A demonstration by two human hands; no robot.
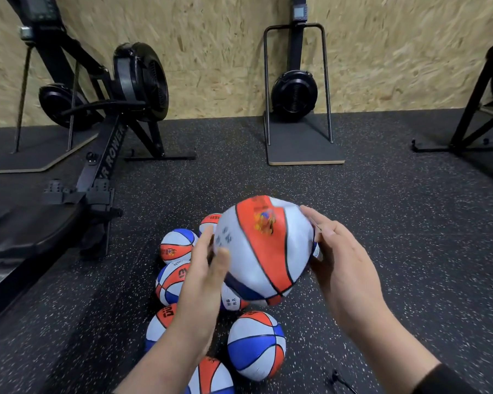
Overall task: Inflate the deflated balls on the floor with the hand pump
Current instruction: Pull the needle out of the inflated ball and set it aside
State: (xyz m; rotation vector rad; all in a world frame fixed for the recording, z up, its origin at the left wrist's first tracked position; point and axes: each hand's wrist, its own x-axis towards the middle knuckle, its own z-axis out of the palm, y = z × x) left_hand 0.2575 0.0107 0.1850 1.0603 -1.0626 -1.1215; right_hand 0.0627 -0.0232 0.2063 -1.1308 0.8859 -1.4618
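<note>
I hold a red, white and blue ball in the air in front of me, slightly dented and blurred. My left hand grips its left side, thumb on the white panel. My right hand cups its right side with fingers spread along the edge. Below the held ball, several more balls of the same colours lie in a pile on the floor: one at the far left, one nearer, one at the bottom centre. A thin black item lies on the floor at the bottom right, too small to identify. No pump is clearly visible.
A black rowing machine runs along the left side. A fan-wheel machine on a flat board stands against the chipboard wall ahead. Another black frame stands at the right. Speckled black rubber floor lies open to the right of the balls.
</note>
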